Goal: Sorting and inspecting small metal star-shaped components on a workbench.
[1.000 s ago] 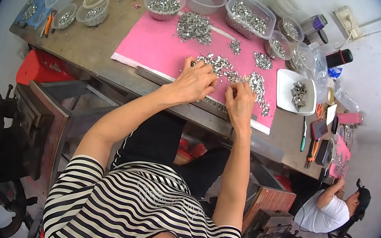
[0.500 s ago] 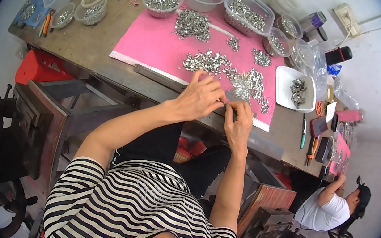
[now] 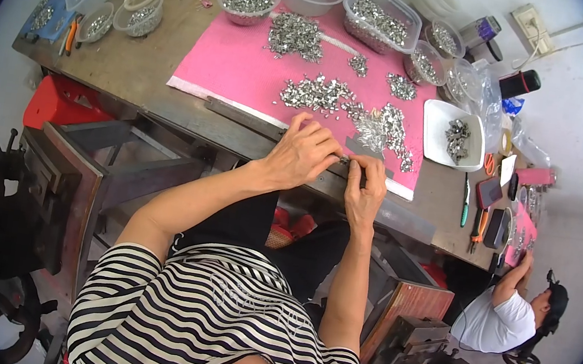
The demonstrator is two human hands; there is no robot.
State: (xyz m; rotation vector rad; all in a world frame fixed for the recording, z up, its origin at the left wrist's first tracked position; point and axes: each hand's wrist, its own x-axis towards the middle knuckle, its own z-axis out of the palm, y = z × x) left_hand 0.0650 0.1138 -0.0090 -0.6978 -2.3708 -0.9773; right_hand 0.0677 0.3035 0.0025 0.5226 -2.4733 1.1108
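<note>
Near the frame's centre, the left hand (image 3: pixel 304 153) and right hand (image 3: pixel 365 190) meet, fingertips apparently pinching a tiny dark piece (image 3: pixel 343 161) between them. The step looks like close two-handed handling; the next move calls for steady fingertips. Metal pieces (image 3: pixel 317 95) lie just above, on pink cloth (image 3: pixel 228 58).

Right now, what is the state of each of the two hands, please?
Left hand: fingertips pinched closed, seemingly on a small part.
Right hand: fingertips closed too, seemingly on the same part.
</note>
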